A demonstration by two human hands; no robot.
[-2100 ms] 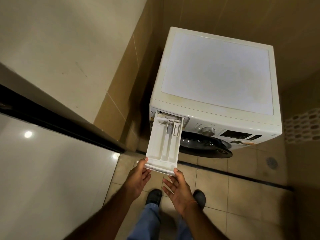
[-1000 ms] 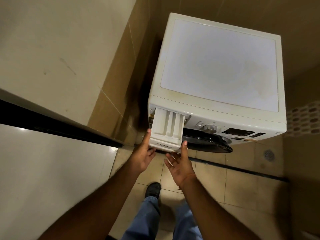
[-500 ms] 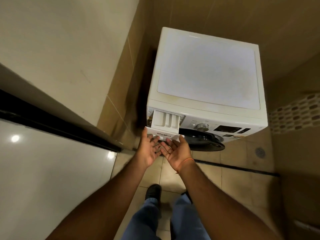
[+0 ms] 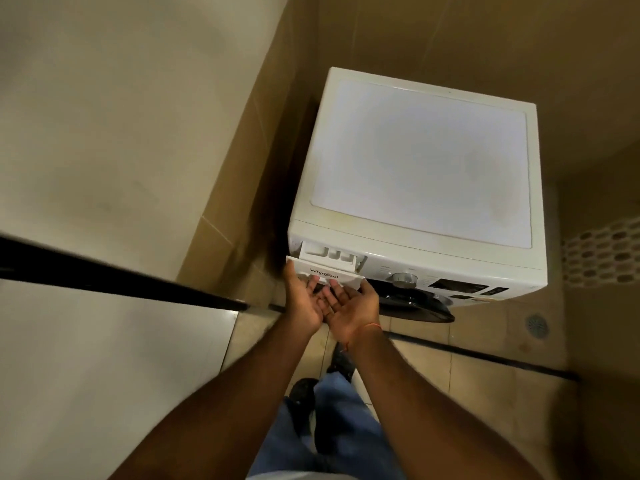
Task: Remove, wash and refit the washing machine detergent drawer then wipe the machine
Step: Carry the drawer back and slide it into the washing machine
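**Drawer nearly home, both hands at its front**

The detergent drawer (image 4: pixel 329 257) sits in its slot at the top left corner of the white washing machine (image 4: pixel 419 161), only a short stretch of its compartments showing. The left hand (image 4: pixel 304 299) and right hand (image 4: pixel 351 304) lie palm up, side by side under the drawer's front panel, fingers straight and touching its lower edge, thumbs along the panel's two ends; neither grip is curled round it. Right of the drawer are a silver dial (image 4: pixel 403 279) and a dark display (image 4: pixel 459 285), with the dark door (image 4: pixel 415 304) below. The person stands on a tan tiled floor (image 4: pixel 485 382).
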